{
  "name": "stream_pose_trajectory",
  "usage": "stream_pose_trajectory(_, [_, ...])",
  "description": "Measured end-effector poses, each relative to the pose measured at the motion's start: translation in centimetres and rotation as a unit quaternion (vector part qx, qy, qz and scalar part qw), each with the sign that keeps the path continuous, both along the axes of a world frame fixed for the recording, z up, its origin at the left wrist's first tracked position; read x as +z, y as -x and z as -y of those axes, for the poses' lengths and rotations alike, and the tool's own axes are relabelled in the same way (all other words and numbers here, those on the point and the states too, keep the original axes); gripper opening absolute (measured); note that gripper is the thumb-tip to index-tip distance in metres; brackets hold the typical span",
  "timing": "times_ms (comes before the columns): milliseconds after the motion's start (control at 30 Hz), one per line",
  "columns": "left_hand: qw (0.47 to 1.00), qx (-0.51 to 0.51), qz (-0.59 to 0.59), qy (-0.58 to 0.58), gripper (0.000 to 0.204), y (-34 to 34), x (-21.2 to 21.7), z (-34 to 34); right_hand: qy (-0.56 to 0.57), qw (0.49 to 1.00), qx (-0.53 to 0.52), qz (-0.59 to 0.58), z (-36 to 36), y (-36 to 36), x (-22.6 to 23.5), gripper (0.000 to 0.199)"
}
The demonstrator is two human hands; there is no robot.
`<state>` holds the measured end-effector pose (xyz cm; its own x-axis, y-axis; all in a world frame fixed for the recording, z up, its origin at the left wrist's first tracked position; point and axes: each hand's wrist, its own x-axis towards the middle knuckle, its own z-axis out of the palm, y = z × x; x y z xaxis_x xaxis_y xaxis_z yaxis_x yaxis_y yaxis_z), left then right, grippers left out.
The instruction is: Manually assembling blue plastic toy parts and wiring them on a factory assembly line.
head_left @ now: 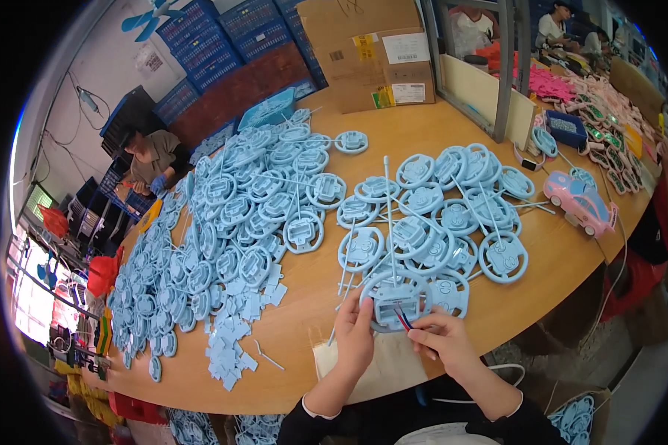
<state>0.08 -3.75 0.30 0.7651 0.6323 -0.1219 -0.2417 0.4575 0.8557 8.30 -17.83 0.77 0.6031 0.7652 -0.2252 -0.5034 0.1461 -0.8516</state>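
Observation:
Near the table's front edge, a light blue toy steering wheel (401,284) stands tilted up with its open battery-box side toward me. My left hand (355,334) is closed on its left rim, thumb in front. My right hand (445,341) pinches a slim pointed tool (404,319) with dark, red and blue parts; its kind is too small to tell. The tool's tip reaches into the wheel's recess. Under my hands lies a pale flat board (375,374). More toy steering wheels (503,257) with thin rods lie just beyond and to the right.
A big heap of blue steering wheels (234,208) covers the table's left, with flat blue covers (234,326) before it. A pink toy car (580,202) stands at right, a cardboard box (371,59) at the back. A co-worker (152,159) sits at far left.

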Motion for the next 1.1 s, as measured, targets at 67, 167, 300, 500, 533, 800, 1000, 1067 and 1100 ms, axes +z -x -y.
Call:
stream_pose_trajectory(67, [0.994, 0.060, -0.023, -0.087, 0.027, 0.1, -0.5, -0.6, 0.027, 0.994, -0.020, 0.101, 0.7, -0.5, -0.6, 0.025])
stream_pose_trajectory(167, [0.992, 0.061, -0.067, -0.089, 0.023, 0.5, -0.2, -1.6, 0.099, 0.982, 0.004, 0.160, 0.8, -0.9, 0.2, 0.051])
stream_pose_trajectory(300, [0.989, 0.028, -0.091, -0.113, 0.021, 0.7, -0.2, -1.8, 0.142, 0.974, 0.028, 0.173, 0.0, -0.6, -1.0, 0.084])
stream_pose_trajectory(500, [0.986, 0.022, -0.087, -0.144, 0.023, 0.8, -0.1, -1.6, 0.174, 0.962, 0.016, 0.208, -0.6, 0.0, -0.8, 0.088])
stream_pose_trajectory(533, [0.986, 0.023, -0.088, -0.142, 0.022, 0.8, -0.2, -1.7, 0.166, 0.964, 0.008, 0.208, -0.8, 0.2, -0.8, 0.088])
stream_pose_trajectory(800, [0.973, 0.041, -0.129, -0.189, 0.023, 1.2, -0.6, -1.3, 0.161, 0.965, 0.015, 0.206, -1.5, 0.5, -1.4, 0.077])
stream_pose_trajectory(1000, [0.967, 0.046, -0.145, -0.204, 0.021, 0.7, -0.9, -1.4, 0.134, 0.982, 0.058, 0.123, -1.9, -0.4, -1.9, 0.071])
stream_pose_trajectory(1067, [0.965, 0.039, -0.140, -0.219, 0.021, 0.5, -1.1, -1.4, 0.130, 0.984, 0.054, 0.106, -2.0, -0.6, -2.1, 0.069])
stream_pose_trajectory(1100, [0.958, 0.046, -0.152, -0.239, 0.021, 0.3, -1.0, -1.4, 0.126, 0.984, 0.050, 0.114, -1.9, -0.7, -2.4, 0.070])
